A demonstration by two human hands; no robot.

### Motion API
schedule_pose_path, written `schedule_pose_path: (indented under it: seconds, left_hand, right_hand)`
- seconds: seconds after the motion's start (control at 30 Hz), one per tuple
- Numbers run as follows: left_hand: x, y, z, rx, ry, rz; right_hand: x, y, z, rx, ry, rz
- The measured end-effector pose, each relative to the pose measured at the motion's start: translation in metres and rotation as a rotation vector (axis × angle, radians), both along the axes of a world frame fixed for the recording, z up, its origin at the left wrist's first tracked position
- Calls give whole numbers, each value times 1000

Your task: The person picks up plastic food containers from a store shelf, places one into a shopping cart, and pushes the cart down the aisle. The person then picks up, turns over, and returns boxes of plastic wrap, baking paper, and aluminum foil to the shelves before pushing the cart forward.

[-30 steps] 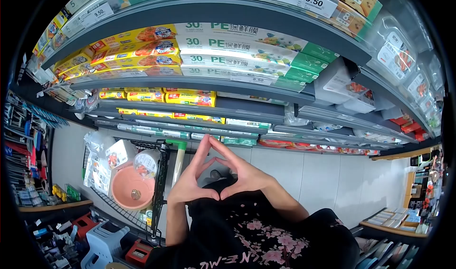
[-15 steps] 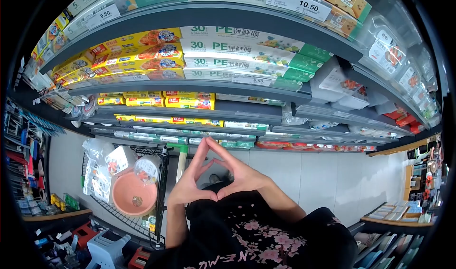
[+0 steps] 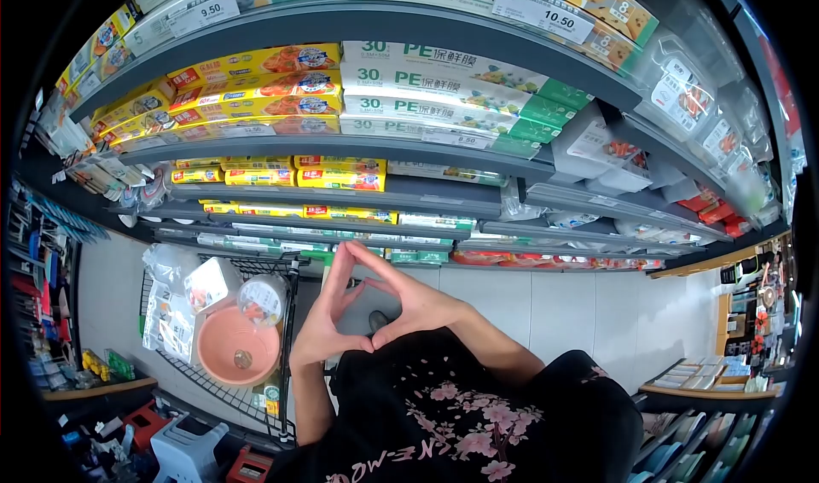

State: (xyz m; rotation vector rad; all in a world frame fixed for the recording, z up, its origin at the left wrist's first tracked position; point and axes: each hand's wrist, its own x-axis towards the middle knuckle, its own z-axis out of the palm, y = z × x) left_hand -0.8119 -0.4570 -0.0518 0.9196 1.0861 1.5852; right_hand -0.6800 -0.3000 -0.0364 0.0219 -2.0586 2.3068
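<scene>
In front of my body, my left hand and my right hand meet at the index fingertips and at the thumb tips, framing a diamond-shaped gap. Both have fingers stretched out and hold nothing. Just left of my left hand stands a black wire shopping cart. In it are a pink basin with a sticker on its bottom, a clear round container, a white container and plastic-wrapped goods.
Ahead, a curved-looking shelf carries yellow boxes, white and green PE film boxes and clear plastic containers. Stools, including a light blue stool, stand at lower left. Another rack is at the right.
The view has shifted a little. My joined hands appear slightly further left and the gap between them looks wider. The cart's contents look the same.
</scene>
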Motion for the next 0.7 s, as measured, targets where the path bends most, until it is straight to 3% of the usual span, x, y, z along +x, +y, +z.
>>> schedule_pose_path:
  seconds: [0.47,0.7]
  left_hand:
    - [-17,-37,-15,37,-11,6]
    - [-19,-73,-10,60,12,160]
  right_hand:
    - [-23,-31,-8,22,-25,56]
    - [-49,-53,-13,-12,-15,217]
